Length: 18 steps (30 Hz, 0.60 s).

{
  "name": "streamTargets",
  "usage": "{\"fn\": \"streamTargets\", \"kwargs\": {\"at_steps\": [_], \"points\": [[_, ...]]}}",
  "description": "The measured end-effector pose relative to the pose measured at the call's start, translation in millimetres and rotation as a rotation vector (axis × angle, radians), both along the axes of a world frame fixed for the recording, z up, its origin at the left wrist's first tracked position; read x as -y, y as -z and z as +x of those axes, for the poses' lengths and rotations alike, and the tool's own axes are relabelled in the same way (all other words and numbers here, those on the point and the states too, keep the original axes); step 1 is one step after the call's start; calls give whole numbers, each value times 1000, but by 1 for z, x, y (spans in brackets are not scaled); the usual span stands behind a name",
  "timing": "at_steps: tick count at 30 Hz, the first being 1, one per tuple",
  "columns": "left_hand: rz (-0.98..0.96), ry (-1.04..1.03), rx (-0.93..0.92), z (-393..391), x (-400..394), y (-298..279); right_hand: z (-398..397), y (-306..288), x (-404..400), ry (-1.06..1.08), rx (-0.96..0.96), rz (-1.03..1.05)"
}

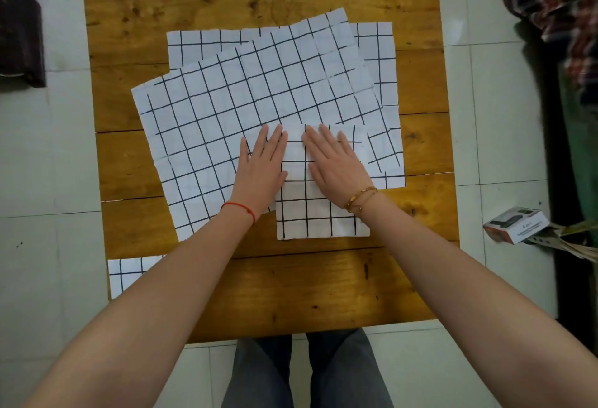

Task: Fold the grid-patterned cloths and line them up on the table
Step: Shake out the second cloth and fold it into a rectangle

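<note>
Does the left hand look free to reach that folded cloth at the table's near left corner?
Probably yes: the left hand lies flat, holding nothing, and the folded cloth sits beside that forearm, nothing on it.

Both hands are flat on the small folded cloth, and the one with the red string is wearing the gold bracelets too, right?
Not quite. In the head view the red string is on the left hand, while the gold bracelets are on the right hand. Both do lie flat on the small folded cloth.
</note>
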<state>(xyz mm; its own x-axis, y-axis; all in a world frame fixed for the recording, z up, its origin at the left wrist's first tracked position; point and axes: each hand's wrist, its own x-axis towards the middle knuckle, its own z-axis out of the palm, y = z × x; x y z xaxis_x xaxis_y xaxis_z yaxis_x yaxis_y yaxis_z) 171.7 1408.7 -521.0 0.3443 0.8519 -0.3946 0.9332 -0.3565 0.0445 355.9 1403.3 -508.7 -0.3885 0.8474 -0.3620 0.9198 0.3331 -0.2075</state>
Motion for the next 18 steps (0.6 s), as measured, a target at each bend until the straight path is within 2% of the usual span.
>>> {"fn": "streamTargets", "kwargs": {"at_steps": [10,18], "points": [[42,161,-32,-23,42,-1,-8,5,3,0,36,-97],[-54,284,-22,-43,95,-12,-11,4,7,33,46,-129]]}}
